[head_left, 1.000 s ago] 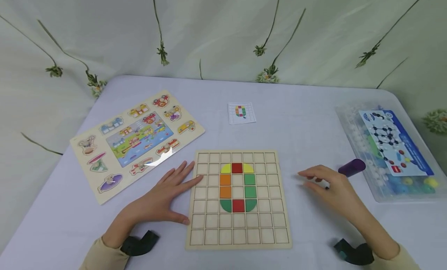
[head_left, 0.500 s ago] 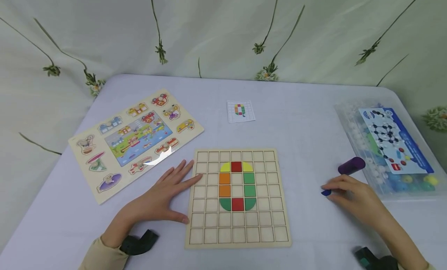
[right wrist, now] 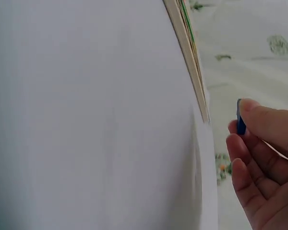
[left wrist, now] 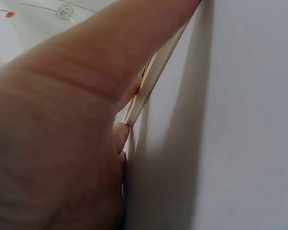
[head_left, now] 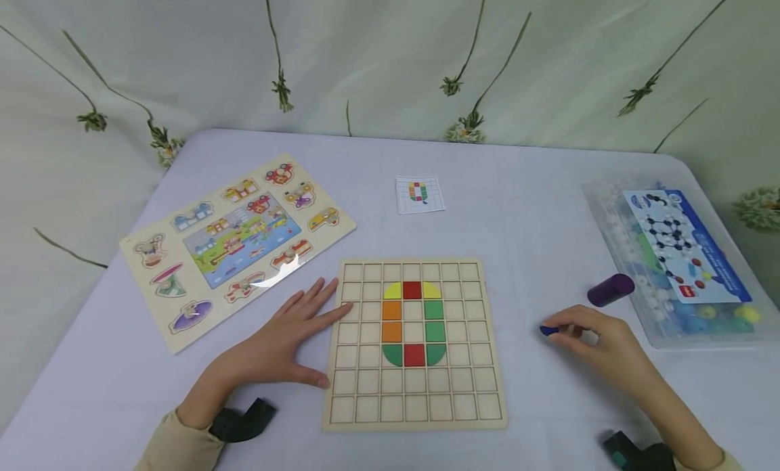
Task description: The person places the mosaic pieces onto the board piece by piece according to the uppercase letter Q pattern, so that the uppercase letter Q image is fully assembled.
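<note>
A square wooden grid board (head_left: 416, 410) lies in front of me, with a ring of yellow, red, orange and green tiles (head_left: 414, 354) set in its cells. My left hand (head_left: 277, 346) is spread at the board's left side, thumb and index fingertip at its edge; the left wrist view shows fingertips against the board's side (left wrist: 156, 72). To the right of the board my right hand (head_left: 594, 339) pinches a small dark blue tile (head_left: 549, 330) between thumb and fingers. In the right wrist view that blue tile (right wrist: 241, 117) is seen edge-on.
A small pattern card (head_left: 420, 195) lies behind the board. At the left is a wooden picture puzzle (head_left: 177, 244). A purple cylinder (head_left: 611, 290) lies beyond my right hand, beside a clear plastic box (head_left: 615, 234) with a molecule label.
My right hand first reached right, where the blue tile came to show between its fingers, and has since come slightly back left with it. The left hand stays in place.
</note>
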Motion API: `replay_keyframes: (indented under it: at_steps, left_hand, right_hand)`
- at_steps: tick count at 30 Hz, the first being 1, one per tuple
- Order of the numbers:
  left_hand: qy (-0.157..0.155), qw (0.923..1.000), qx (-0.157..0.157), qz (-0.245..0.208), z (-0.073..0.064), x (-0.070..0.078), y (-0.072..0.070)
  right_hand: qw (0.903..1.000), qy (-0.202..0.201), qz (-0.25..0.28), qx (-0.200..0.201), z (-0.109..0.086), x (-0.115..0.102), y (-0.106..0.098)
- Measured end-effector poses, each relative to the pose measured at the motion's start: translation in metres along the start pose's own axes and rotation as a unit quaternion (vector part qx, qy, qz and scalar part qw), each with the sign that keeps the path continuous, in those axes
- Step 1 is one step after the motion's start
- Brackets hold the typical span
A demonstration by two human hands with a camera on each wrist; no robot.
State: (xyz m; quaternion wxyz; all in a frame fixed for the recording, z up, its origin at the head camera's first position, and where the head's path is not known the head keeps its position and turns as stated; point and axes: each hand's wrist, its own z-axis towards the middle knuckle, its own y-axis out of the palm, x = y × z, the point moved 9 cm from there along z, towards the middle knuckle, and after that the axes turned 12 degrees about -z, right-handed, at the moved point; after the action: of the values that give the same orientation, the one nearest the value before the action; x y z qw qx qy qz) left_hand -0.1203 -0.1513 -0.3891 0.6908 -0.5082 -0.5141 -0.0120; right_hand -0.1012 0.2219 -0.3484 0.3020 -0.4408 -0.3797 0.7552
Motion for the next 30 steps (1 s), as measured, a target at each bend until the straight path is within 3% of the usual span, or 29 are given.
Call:
replay_keyframes:
  at_steps: [6, 11, 15, 22, 30]
  left_hand:
    - [0.007, 1.0, 0.004, 0.0, -0.001, 0.0, 0.0]
    - [0.002, 1.0, 0.001, -0.001, -0.001, -0.002, 0.001]
    - [0.0, 1.0, -0.001, 0.005, 0.0, -0.002, 0.001]
    - [0.004, 1.0, 0.002, 0.001, 0.001, -0.001, 0.0]
    - [-0.003, 1.0, -0.002, 0.002, 0.001, -0.002, 0.001]
  right_hand:
    - [0.9969, -0.022, 0.075, 0.009, 0.018, -0.055, 0.026]
    - [0.9872, -0.038, 0.153, -0.028, 0.02, -0.093, 0.057]
    - [0.9841, -0.044, 0.168, -0.037, 0.018, -0.107, 0.069]
    - [0.9831, -0.118, 0.14, -0.009, 0.011, -0.123, 0.076]
    - [0.9827, -0.134, 0.127, 0.016, 0.009, -0.126, 0.078]
